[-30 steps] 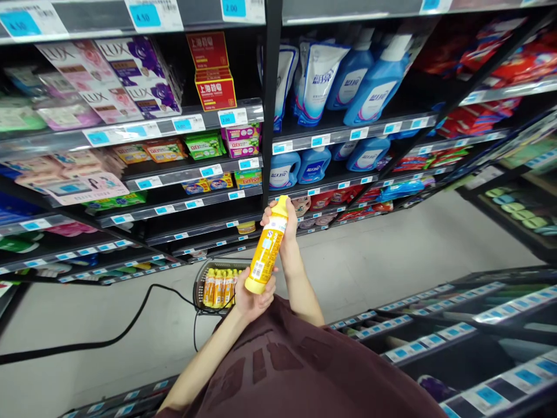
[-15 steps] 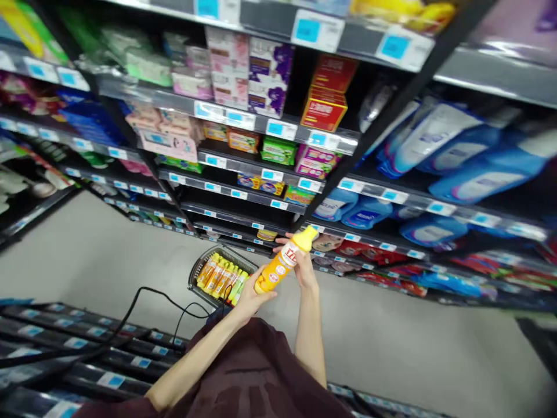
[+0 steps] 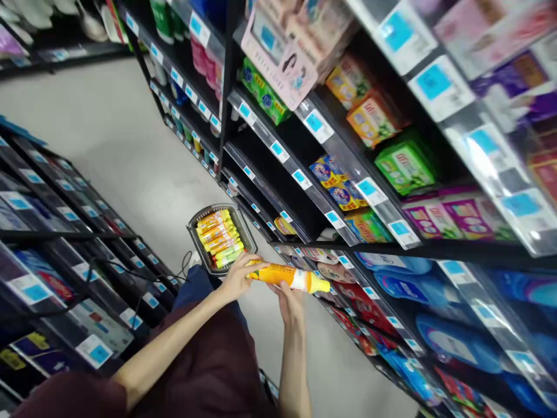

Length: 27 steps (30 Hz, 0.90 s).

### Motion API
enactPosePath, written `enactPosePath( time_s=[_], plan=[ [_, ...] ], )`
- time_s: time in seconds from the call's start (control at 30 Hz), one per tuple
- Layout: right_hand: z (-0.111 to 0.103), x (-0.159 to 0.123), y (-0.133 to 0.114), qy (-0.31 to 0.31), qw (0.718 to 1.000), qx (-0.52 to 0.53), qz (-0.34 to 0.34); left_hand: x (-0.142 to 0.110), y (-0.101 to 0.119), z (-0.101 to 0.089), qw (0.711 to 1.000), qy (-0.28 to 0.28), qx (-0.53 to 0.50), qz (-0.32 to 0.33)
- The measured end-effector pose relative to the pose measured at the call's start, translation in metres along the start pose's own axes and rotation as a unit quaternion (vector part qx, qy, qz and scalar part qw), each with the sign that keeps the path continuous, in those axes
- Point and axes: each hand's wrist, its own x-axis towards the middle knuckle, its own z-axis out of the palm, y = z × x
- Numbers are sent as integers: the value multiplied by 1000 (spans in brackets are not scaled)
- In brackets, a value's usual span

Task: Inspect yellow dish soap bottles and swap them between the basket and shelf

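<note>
A yellow-orange plastic bottle (image 3: 278,275) with a yellow cap lies almost level in front of me, its cap end pointing right. My left hand (image 3: 239,275) is closed around its base end. Beneath the middle of the bottle, my right hand (image 3: 288,301) grips it with thumb and fingers, some of them hidden behind it. Just beyond my left hand, a dark shopping basket (image 3: 244,225) stands on the floor. Several similar yellow-orange bottles (image 3: 216,229) lie side by side in it, along with yellow-green bottles (image 3: 229,253).
Shelves (image 3: 300,217) with soap boxes (image 3: 407,165) and blue detergent bottles (image 3: 404,284) run along the right. Another shelf row (image 3: 65,212) stands close on the left. A black cable (image 3: 130,270) hangs near it. Grey floor (image 3: 130,139) stretches between the rows.
My view has swung left along the aisle. The bottle has turned from upright-slanting to nearly level, cap to the right, and both hands have stayed on it.
</note>
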Motion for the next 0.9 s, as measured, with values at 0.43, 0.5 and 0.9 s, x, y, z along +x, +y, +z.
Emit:
enactPosePath(
  time_s=[0.43,0.5,0.9],
  plan=[
    [-28,162,-10,95,864,-343,-357,-24,-85,51,981,-22,-79,-176],
    [-37,204,-14,135,826,-376,-396,-45,-99,56,975,-61,-97,-192],
    [-112,372,-29,294,746,-449,-393,-119,-141,73,939,-239,-111,-221]
  ],
)
